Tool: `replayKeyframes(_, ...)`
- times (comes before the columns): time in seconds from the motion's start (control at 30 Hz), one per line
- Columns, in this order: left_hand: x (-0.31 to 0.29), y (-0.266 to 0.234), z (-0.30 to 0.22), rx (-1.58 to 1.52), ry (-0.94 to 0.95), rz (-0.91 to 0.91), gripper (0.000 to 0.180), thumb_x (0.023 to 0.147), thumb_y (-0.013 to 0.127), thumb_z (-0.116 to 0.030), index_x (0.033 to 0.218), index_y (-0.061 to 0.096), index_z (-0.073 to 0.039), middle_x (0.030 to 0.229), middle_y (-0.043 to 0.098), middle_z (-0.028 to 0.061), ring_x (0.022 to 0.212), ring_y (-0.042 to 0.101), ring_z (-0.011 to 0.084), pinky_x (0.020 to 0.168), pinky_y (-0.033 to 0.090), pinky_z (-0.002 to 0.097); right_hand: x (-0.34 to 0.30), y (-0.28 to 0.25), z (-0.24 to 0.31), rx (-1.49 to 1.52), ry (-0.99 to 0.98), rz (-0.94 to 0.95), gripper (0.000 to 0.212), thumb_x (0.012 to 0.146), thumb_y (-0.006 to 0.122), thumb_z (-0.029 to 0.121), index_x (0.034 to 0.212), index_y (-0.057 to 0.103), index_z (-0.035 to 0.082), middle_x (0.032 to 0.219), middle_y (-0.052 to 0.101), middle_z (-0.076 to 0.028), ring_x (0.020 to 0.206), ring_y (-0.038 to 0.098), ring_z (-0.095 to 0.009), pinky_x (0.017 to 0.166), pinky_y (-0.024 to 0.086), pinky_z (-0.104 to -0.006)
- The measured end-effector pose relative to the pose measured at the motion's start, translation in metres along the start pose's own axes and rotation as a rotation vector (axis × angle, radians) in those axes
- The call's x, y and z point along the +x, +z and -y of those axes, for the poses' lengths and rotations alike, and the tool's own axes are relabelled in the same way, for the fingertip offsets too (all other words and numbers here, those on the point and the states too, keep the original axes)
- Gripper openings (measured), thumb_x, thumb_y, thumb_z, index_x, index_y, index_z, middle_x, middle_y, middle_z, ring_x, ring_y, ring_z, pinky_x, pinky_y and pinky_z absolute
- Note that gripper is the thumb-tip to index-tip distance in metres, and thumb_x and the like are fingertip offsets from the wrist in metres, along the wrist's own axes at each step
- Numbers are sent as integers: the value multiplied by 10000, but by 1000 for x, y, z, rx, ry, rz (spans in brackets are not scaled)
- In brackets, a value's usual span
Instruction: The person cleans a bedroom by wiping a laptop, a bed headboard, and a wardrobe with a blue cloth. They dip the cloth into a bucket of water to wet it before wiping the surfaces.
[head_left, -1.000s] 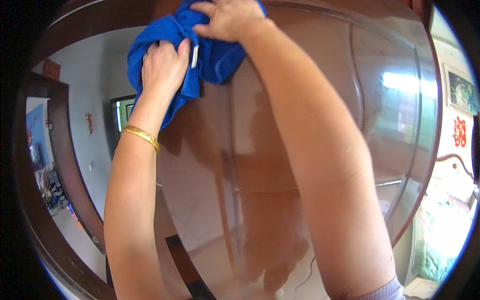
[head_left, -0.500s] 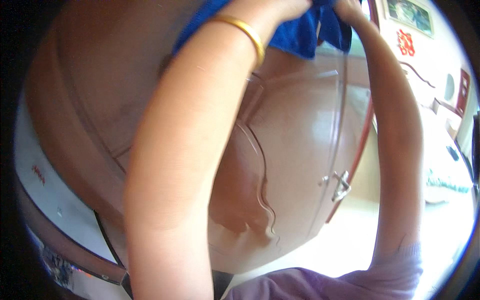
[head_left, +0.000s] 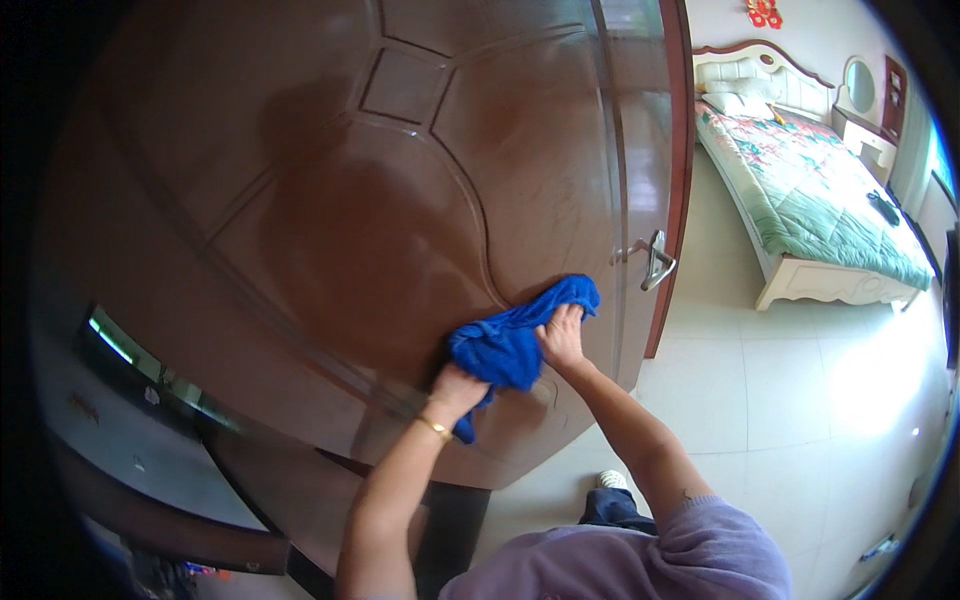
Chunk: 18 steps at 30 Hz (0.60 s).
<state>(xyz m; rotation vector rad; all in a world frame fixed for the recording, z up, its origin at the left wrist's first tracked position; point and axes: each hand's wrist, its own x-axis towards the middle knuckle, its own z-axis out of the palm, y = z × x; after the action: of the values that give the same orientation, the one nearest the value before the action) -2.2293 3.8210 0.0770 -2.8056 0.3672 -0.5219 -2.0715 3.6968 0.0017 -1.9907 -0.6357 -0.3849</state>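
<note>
A bunched blue cloth (head_left: 505, 348) lies against the lower part of a glossy brown door (head_left: 380, 210) with raised panel moulding. My left hand (head_left: 458, 388), with a gold bangle at its wrist, grips the cloth's lower left side, its fingertips partly hidden by the folds. At the cloth's right side my right hand (head_left: 563, 337) holds and presses it to the door, fingers pointing up. A loose corner of the cloth hangs below my left hand. The metal door handle (head_left: 655, 262) is up and to the right of my right hand.
Beyond the door's edge, a bed (head_left: 815, 190) with a green floral quilt stands on the pale tiled floor (head_left: 740, 390). A dressing table (head_left: 865, 140) is behind it. A grey-white panel (head_left: 150, 440) and a dark ledge are at the lower left.
Both hands have come down the door with the blue cloth, from the top of the view to its lower middle. The view has shifted, showing the bed and more floor.
</note>
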Motion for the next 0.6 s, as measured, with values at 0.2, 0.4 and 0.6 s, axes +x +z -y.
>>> replayKeyframes(0.2, 13, -153, 57, 369, -167, -387, 454, 727, 598, -292, 1129, 541, -91, 1185, 504, 168, 1110, 462, 305, 972, 330, 423, 116, -82, 174, -62, -511, -277, 647, 704, 568, 398, 1143, 412, -51, 1177, 357, -346, 1137, 281, -526, 992, 163, -570)
replayKeyframes(0.4, 32, -239, 76, 704, -523, -385, 189, 682, 658, -343, 762, 627, -174, 723, 635, 69, 633, 614, 218, 550, 480, 363, 154, -124, 274, -16, -750, -510, 473, 751, 529, 368, 1074, 499, 24, 1160, 420, -256, 1119, 350, -444, 932, 280, -509)
replayKeyframes(0.6, 11, -104, 28, 215, -330, -430, 430, 742, 597, -238, 1130, 545, -61, 1179, 508, 180, 1104, 464, 330, 971, 329, 437, 126, -57, 147, -44, -906, -681, 432, 784, 423, 481, 667, 571, 93, 776, 496, -193, 855, 461, -396, 878, 279, -586)
